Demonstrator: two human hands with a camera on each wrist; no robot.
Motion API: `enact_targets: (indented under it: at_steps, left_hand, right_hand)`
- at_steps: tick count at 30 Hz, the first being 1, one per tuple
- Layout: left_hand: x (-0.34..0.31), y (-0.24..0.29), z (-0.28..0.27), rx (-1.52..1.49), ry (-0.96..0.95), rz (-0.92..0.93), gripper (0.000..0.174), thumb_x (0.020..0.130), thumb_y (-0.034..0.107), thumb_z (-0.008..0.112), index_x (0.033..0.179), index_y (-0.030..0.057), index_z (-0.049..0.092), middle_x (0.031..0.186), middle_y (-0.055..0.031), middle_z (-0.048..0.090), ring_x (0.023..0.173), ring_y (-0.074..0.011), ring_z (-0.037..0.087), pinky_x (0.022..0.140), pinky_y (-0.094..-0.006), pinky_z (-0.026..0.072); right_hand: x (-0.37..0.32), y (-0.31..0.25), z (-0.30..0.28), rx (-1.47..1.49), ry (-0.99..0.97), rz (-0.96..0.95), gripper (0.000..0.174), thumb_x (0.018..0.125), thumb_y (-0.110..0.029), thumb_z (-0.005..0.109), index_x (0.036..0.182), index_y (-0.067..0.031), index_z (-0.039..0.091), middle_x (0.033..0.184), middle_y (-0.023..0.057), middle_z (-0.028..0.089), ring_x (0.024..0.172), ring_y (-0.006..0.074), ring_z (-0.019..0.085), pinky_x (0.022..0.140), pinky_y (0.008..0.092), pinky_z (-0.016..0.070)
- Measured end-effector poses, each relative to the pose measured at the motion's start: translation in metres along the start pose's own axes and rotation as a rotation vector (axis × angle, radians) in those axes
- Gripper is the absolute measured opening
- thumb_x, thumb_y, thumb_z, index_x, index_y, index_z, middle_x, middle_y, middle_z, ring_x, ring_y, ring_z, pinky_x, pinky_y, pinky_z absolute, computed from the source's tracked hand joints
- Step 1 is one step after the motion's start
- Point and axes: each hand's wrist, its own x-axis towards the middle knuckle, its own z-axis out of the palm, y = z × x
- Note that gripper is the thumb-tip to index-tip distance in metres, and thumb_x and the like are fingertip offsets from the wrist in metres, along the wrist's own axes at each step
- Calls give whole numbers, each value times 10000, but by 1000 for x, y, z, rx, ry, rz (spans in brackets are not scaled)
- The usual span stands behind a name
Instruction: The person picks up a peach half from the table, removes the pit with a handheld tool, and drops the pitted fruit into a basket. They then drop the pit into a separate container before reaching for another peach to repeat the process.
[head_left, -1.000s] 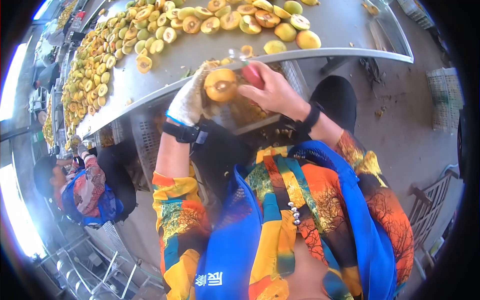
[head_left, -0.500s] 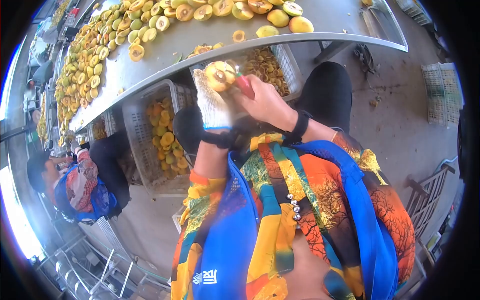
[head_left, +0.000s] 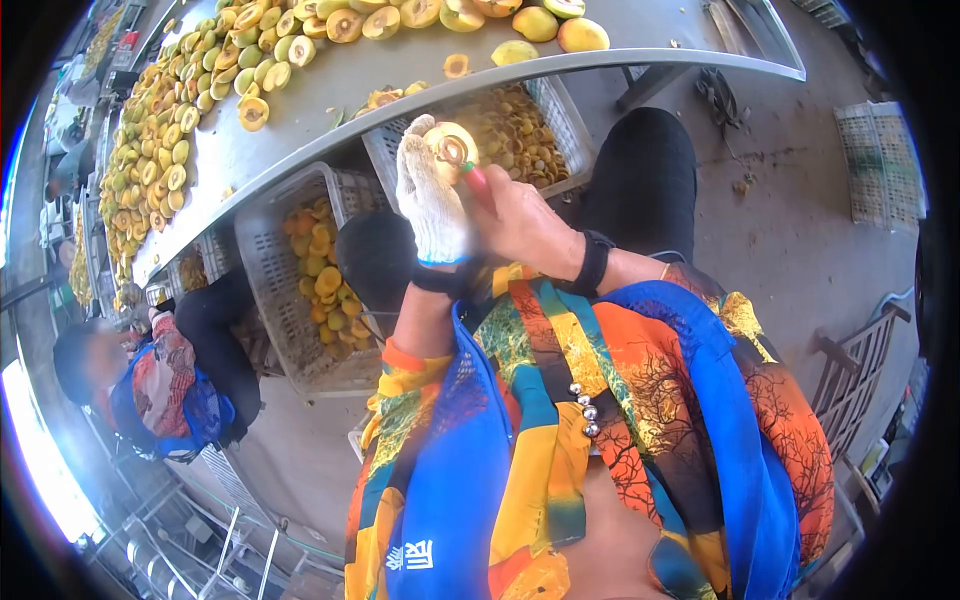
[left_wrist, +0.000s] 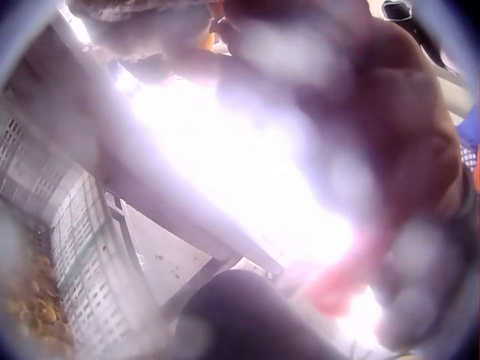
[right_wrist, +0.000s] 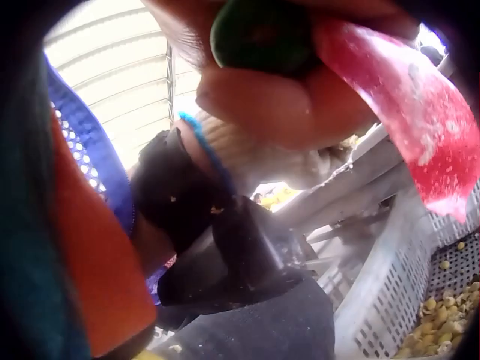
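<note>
In the head view the gloved left hand (head_left: 432, 200) holds a halved yellow fruit (head_left: 456, 143), its cut face turned up. The bare right hand (head_left: 525, 222) grips a tool with a red handle (head_left: 481, 187), whose tip meets the middle of the cut face. Seen from the right wrist, fingers (right_wrist: 262, 105) curl round the handle, which shows a green end (right_wrist: 262, 34) and a red part (right_wrist: 420, 105). Glare blurs much of the left wrist view, where the red handle (left_wrist: 330, 292) shows faintly.
A metal table (head_left: 330, 150) bears many halved fruits (head_left: 150, 170). Below its edge, one crate (head_left: 575, 120) holds small pieces and another crate (head_left: 265, 290) holds yellow-orange fruit. Another person (head_left: 175, 385) sits at the left. A crate (head_left: 880, 165) stands at the far right.
Both hands have moved down and away from the table edge. The tool, apart from the fruit's cut face a second ago, now touches its middle. The view has shifted somewhat.
</note>
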Motion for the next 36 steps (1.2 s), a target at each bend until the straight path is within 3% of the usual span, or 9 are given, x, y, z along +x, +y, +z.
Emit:
enact_targets:
  at_steps: [9,13,17,21,25,29,30,32,36]
  left_hand:
    - [4,4,5,-21,28,-39,386,974,344,410,1101,10,556,1002,-74,594,890,-151,581,769,-273,481]
    - [33,11,-20,-78,-216,-324,328,919,315,501,947,9,613,806,-78,611,722,-189,617,662,-291,497]
    - [44,14,-32,-170,-274,-594,364,918,360,479,956,19,603,821,-103,628,740,-225,626,671,-320,512]
    - [35,13,-19,-349,-183,-571,388,922,418,473,1021,54,564,877,-159,642,777,-256,623,698,-344,509]
    - [25,3,-7,-407,19,-431,317,949,311,495,1047,25,588,936,-67,617,843,-155,580,746,-276,476]
    - [21,-6,-2,-371,117,-356,307,946,312,498,1035,37,601,925,-54,622,806,-150,586,709,-289,493]
    - [20,0,1,-405,74,-411,420,930,443,478,1063,53,560,880,-109,635,713,-189,603,618,-294,507]
    - [21,-1,2,-531,57,-427,414,931,437,479,1064,54,564,855,-98,629,674,-179,596,580,-290,503]
    - [16,0,6,-399,124,-335,395,951,400,460,1077,42,570,893,-74,620,757,-165,602,663,-281,510]
  right_hand:
    - [-1,8,8,-62,32,-50,182,843,-85,513,911,51,413,693,286,560,704,464,571,593,483,438]
    - [0,7,2,-119,-68,-90,147,845,-63,486,908,52,418,669,281,554,686,459,574,575,483,437]
    - [7,6,-3,-119,-113,-121,166,820,-60,507,906,55,422,686,282,559,701,458,576,590,478,439]
    - [8,5,-3,-115,-35,-115,196,799,-56,532,922,56,427,695,278,565,706,452,578,592,472,438]
    - [7,5,-2,-108,18,-45,249,766,-45,556,962,55,440,718,257,553,699,430,578,583,468,441]
    - [9,27,4,-198,-36,-158,353,695,-24,581,1023,29,463,768,218,482,686,404,565,576,459,454]
    - [9,24,4,-198,9,-147,278,748,-42,566,998,22,463,758,236,521,689,432,565,570,474,449]
    - [8,15,3,-152,72,-72,208,828,-91,526,978,23,439,734,266,555,690,474,555,564,501,441]
    - [10,11,4,-159,24,-36,180,873,-115,481,950,28,403,679,297,552,678,502,540,560,530,421]
